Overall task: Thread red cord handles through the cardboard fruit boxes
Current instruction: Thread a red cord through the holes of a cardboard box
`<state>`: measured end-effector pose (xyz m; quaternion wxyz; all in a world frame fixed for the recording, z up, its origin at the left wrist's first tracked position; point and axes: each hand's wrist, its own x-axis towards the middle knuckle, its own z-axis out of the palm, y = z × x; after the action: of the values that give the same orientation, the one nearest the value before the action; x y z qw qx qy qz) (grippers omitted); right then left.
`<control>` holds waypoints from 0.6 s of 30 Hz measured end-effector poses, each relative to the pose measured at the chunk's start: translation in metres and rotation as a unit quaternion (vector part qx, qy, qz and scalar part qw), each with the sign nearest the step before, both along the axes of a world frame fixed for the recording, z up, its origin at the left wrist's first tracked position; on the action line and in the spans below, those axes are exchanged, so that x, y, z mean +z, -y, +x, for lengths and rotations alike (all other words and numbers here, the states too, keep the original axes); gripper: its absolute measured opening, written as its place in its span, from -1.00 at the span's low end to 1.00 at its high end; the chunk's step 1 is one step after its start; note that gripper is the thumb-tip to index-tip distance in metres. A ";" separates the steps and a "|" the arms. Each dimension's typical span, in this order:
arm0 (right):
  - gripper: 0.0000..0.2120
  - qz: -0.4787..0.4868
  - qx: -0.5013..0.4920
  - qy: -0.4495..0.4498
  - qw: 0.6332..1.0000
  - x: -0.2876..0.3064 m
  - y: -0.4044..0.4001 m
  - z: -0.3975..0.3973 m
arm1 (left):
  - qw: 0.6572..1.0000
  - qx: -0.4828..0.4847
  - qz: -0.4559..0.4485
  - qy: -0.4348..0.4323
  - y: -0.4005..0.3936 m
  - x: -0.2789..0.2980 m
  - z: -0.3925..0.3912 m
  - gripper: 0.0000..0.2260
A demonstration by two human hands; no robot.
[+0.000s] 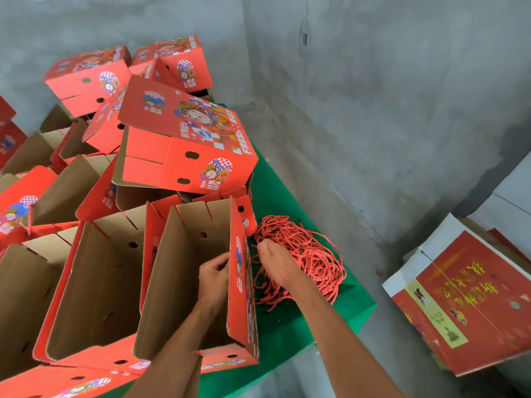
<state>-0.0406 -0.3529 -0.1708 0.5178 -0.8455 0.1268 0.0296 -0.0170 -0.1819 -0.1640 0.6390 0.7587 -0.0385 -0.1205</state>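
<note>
Red cords (pixel 301 254) are heaped in a loose tangle on the green table cover (pixel 330 308), just right of the open box (pixel 195 282) at the table's near right corner. Right hand (pixel 275 261) is laid on the left edge of the heap, fingers curled into the strands; whether a single cord is pinched cannot be told, since the fingertips are hidden by the knuckles. Left hand (pixel 214 275) is placed inside the open box, against the inner face of its right wall, fingers bent at the top edge of that wall. No cord is seen between the left fingers.

Count: one cord heap, strand number not countable. Three upright open boxes are lined up along the near edge: the held one, a second box (pixel 94 288) to its left, a third box (pixel 20 297) cut off by the frame edge. All three show bare brown interiors with punched holes in the walls; nothing is seen inside them.

Assembled boxes are stacked upside down behind, topped by one printed "FRESH FRUIT" (pixel 186 139); at least two more (pixel 86 79) are piled further back. Flat red printed cartons (pixel 471 305) are stacked on the concrete floor (pixel 373 139) at right, well apart from the table.
</note>
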 end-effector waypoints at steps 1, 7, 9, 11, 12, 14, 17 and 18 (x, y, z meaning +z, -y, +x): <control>-0.71 0.011 0.002 0.003 1.000 -0.001 0.002 0.000 | 1.000 -0.001 -0.009 -0.003 0.000 -0.001 -0.001 -0.88; -0.76 0.016 0.051 0.049 0.997 -0.009 0.005 -0.004 | 0.999 -0.008 -0.033 0.008 -0.002 -0.003 -0.003 -0.87; -0.75 0.004 0.059 0.054 0.997 -0.007 0.005 -0.004 | 0.999 -0.015 -0.034 0.015 -0.002 -0.002 -0.002 -0.88; -0.76 -0.017 0.075 0.057 0.995 -0.004 0.007 -0.002 | 0.999 -0.020 -0.036 0.019 -0.003 -0.002 -0.001 -0.89; -0.76 -0.033 0.087 0.059 0.994 -0.002 0.009 -0.001 | 0.999 -0.022 -0.038 0.019 -0.003 -0.002 -0.001 -0.88; -0.77 -0.075 0.115 0.068 0.988 0.003 0.012 0.002 | 0.999 -0.025 -0.040 0.018 -0.002 -0.001 -0.002 -0.88; -0.79 -0.125 0.154 0.082 0.977 0.008 0.014 0.006 | 0.998 -0.028 -0.048 0.026 -0.002 0.000 -0.002 -0.89; -0.79 -0.136 0.165 0.088 0.973 0.010 0.016 0.007 | 0.998 -0.025 -0.052 0.027 -0.002 0.000 -0.001 -0.88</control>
<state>-0.0331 -0.3685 -0.1606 0.3952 -0.9165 -0.0577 0.0231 -0.0184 -0.1795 -0.1636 0.6731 0.7262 -0.0810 -0.1144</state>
